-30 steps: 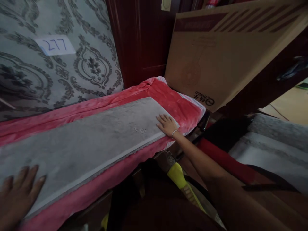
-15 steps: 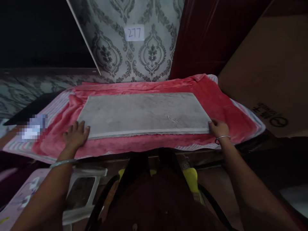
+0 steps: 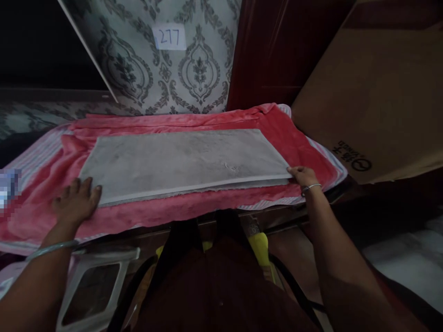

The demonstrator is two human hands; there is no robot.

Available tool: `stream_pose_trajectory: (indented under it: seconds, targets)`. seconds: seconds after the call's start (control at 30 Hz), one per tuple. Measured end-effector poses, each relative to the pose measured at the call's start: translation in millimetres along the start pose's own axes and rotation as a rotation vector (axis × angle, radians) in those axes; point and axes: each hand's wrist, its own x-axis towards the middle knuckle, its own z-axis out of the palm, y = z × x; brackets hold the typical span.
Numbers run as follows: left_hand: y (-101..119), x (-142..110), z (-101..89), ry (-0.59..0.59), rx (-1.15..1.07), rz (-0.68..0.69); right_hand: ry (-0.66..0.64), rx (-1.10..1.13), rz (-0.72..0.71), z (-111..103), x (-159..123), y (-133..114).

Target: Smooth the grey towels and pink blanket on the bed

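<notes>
Right in the middle of the view there's a long piece of grey cloth (image 3: pixel 173 159) lying on a red blanket (image 3: pixel 306 152), so I'm calling that the centre of the clock. Looks folded to me: you can see two layers along the near edge, parted a bit towards the right end.

Left hand (image 3: pixel 75 203) is between 8 and 9 o'clock, fingers spread and palm down, fingertips over the near left corner. Not gripping anything, more like resting there. Right hand (image 3: pixel 303 176) is just past 3, thumb and fingers pinching the near right corner. Can't tell if it's got one layer or both, sorry.

My read is that the step in hand is sorting out that near edge. Next move seems to call for a light but sure pinch at 3, with the left palm keeping its end from sliding around on the plush.

Big cardboard box (image 3: pixel 377 106) sits between 2 and 3, and there's a "277" paper (image 3: pixel 169 37) up near 12.
</notes>
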Motion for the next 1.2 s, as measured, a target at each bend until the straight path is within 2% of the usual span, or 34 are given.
stream_pose_trajectory:
  seconds: [0.1, 0.27, 0.37, 0.47, 0.53, 0.63, 0.73, 0.8, 0.9, 0.93, 1.0, 1.07, 1.2]
  targets:
    - [3, 2, -0.5, -0.002, -0.061, -0.068, -0.013, -0.041, 0.018, 1, -4, 6]
    - [5, -2, -2.7, -0.003, -0.1, -0.057, -0.004, -0.243, -0.055, -1, -4, 8]
    - [4, -2, -7.6, -0.01, -0.103, -0.061, 0.085, -0.404, -0.23, 1, -6, -8]
    - [15, 2, -16.2, -0.051, -0.094, -0.063, 0.127, -0.45, -0.488, 17, -15, -42]
    - [32, 5, -18.5, -0.04, -0.095, -0.001, 0.076, -0.507, -0.604, 35, -26, -66]
    - [66, 8, -8.8, -0.019, -0.09, 0.233, -0.106, -0.646, -0.67, 63, -46, -87]
    - [84, 10, 10.2, -0.067, -0.022, 0.33, -0.258, -0.71, -0.695, 77, -58, -82]
    - [87, 12, 19.4, -0.089, 0.017, 0.303, -0.289, -0.698, -0.723, 76, -58, -71]
    - [96, 17, 21.1, -0.052, 0.026, 0.279, -0.331, -0.631, -0.773, 69, -49, -64]
    - [106, 18, 19.1, -0.019, 0.011, 0.296, -0.339, -0.597, -0.783, 68, -44, -67]
    - [139, 19, 13.6, 0.049, -0.038, 0.378, -0.322, -0.518, -0.8, 71, -31, -80]
    - [187, 18, 8.8, 0.074, -0.093, 0.518, -0.274, -0.45, -0.809, 80, -13, -101]
    - [287, 9, 10.5, 0.024, -0.155, 0.836, -0.221, -0.383, -0.738, 103, 32, -136]
